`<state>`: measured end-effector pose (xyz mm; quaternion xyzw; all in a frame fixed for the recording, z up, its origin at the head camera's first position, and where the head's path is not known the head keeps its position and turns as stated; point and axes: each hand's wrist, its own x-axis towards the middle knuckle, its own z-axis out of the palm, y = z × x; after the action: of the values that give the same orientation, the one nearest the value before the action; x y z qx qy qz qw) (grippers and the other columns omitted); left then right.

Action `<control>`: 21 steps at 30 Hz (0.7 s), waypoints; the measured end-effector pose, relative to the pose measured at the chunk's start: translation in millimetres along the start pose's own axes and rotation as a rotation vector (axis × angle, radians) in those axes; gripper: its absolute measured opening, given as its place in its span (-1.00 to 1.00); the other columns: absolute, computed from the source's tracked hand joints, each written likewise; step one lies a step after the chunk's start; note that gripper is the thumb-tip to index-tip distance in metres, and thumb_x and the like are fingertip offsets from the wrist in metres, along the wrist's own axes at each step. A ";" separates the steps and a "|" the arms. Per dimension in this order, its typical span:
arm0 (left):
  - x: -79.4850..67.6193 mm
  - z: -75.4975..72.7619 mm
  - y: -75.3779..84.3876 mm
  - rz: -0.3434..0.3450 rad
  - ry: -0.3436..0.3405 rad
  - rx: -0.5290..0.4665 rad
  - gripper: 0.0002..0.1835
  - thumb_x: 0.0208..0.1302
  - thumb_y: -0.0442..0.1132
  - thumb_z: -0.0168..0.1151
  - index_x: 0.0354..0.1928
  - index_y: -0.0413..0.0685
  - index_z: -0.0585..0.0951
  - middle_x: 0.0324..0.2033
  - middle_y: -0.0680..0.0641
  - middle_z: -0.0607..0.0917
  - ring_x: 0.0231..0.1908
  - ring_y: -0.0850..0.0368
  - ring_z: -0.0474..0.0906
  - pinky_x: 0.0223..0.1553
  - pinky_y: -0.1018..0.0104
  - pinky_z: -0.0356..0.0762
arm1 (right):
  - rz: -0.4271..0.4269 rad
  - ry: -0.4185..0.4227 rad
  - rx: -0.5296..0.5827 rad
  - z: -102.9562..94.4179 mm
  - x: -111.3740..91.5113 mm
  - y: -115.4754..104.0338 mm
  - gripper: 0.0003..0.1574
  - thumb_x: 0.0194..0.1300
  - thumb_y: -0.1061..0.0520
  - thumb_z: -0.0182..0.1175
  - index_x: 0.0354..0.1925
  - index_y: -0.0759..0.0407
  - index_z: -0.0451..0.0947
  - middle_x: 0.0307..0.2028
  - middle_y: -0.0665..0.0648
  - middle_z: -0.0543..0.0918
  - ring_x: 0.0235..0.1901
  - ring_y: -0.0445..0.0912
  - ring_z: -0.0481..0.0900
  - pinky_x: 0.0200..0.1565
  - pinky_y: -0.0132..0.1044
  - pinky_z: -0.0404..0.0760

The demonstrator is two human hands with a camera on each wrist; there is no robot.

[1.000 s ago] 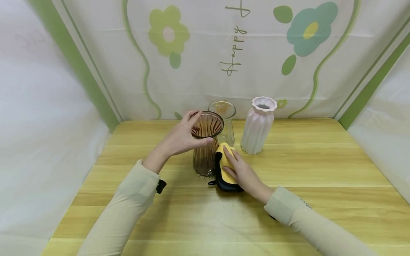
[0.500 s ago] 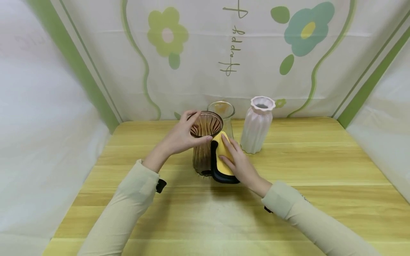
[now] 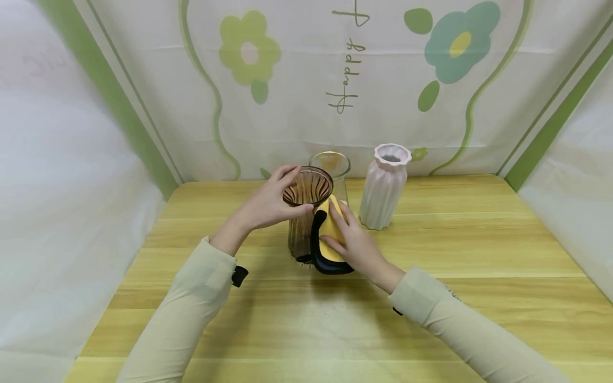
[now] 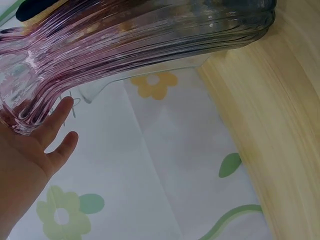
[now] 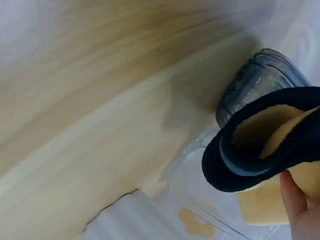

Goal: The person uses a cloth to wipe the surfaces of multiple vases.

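Brown glass vase (image 3: 300, 234) held upright toward back edge of table (image 3: 455, 239), rim gripped by spread left hand (image 3: 270, 203); cloth (image 3: 330, 226) pinched in right hand (image 3: 360, 246) against it. Wiping seemingly underway; finished share unclear.

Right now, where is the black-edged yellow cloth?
In the head view, the black-edged yellow cloth is in the right hand, at the right side of the brown ribbed glass vase.

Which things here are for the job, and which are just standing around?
Seems part of the job:
brown vase, rim held by the left hand
black-edged yellow cloth, in the right hand

Probably just standing around:
clear glass vase, behind the brown one
pale pink vase, untouched
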<state>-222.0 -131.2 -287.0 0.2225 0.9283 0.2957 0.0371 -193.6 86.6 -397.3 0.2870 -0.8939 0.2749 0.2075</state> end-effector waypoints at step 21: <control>1.1 7.1 -1.3 -0.021 0.067 0.033 0.08 0.06 0.25 0.31 0.51 0.01 0.02 0.44 -0.17 0.02 0.41 -0.16 0.09 0.36 -0.13 0.19 | 0.124 -0.166 0.126 7.1 -13.1 16.5 -0.10 0.32 0.06 0.19 0.48 0.11 0.02 0.33 0.37 0.30 0.21 0.27 0.44 0.14 0.11 0.51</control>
<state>-222.1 -127.9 -293.6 0.2034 0.9360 0.2873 0.0052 -195.7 98.8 -415.7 0.2652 -0.9049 0.3184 0.0970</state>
